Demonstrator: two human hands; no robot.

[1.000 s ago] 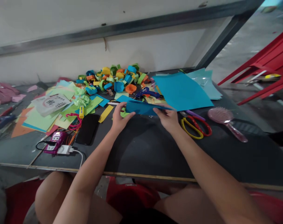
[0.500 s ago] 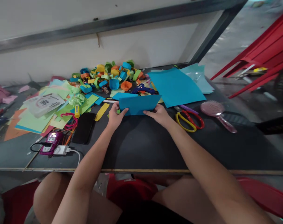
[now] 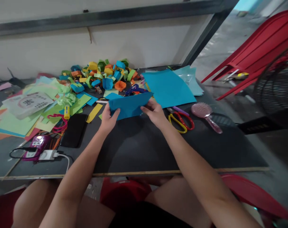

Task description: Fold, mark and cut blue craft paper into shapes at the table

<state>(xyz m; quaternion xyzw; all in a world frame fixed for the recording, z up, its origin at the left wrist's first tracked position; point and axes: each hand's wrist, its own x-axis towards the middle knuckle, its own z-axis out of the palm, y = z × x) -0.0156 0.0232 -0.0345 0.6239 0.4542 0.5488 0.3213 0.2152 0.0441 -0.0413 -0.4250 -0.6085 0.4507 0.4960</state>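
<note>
A strip-shaped piece of blue paper (image 3: 129, 107) is held up over the middle of the table, tilted with its right end higher. My left hand (image 3: 109, 117) grips its left end, thumb in front and fingers behind. At the other end, my right hand (image 3: 155, 111) pinches the paper the same way. Large blue sheets (image 3: 169, 88) lie just beyond my right hand. Scissors with red and yellow handles (image 3: 181, 122) rest to the right of that hand. A yellow paper strip (image 3: 94, 113) lies to the left of my left hand.
Small folded paper pieces (image 3: 107, 83) are heaped along the back. At left are coloured sheets (image 3: 18, 122), a black phone (image 3: 74, 130) and a purple power strip (image 3: 37, 147) with a white charger. A pink hairbrush (image 3: 206, 116) lies right, near a fan (image 3: 276, 85) and red chair (image 3: 260, 47).
The view has shifted right, so things appear further left. The blue paper has tilted, its right end now higher, and both hands still hold it.
</note>
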